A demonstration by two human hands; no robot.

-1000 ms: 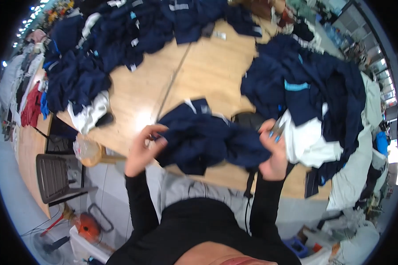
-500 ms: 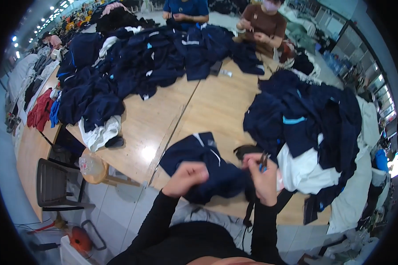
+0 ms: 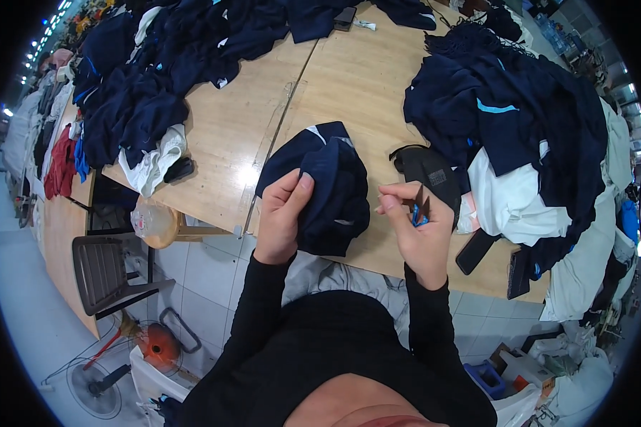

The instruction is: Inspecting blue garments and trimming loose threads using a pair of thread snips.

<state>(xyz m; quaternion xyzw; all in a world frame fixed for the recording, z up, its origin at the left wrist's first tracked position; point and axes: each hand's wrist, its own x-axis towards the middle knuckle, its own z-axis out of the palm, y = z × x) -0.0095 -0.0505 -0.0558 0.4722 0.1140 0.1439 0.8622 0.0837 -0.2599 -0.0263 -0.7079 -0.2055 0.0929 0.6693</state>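
My left hand [image 3: 279,217] pinches the edge of a navy garment [image 3: 338,188] between thumb and fingers. The garment lies bunched at the table's front edge, a white strip showing near its top. To the right of it, apart from the cloth, my right hand [image 3: 424,242] is closed around small blue-handled thread snips [image 3: 419,215], the dark blades pointing up beside the index finger. Its thumb and index fingertips come close together; whether a thread is between them is too small to tell.
Just beyond my right hand lies a black pouch-like item [image 3: 434,173]. A black phone [image 3: 477,251] sits near the front edge. Navy garments [image 3: 506,85] and white cloth [image 3: 509,199] are heaped at right, with more navy garments [image 3: 135,107] at left. A stool [image 3: 165,231] stands left of the table [image 3: 356,78].
The view has tipped downward, so the people across the table are out of sight. My left hand now pinches the garment's edge, where it was a closed fist over it. The snips stay in my right hand.
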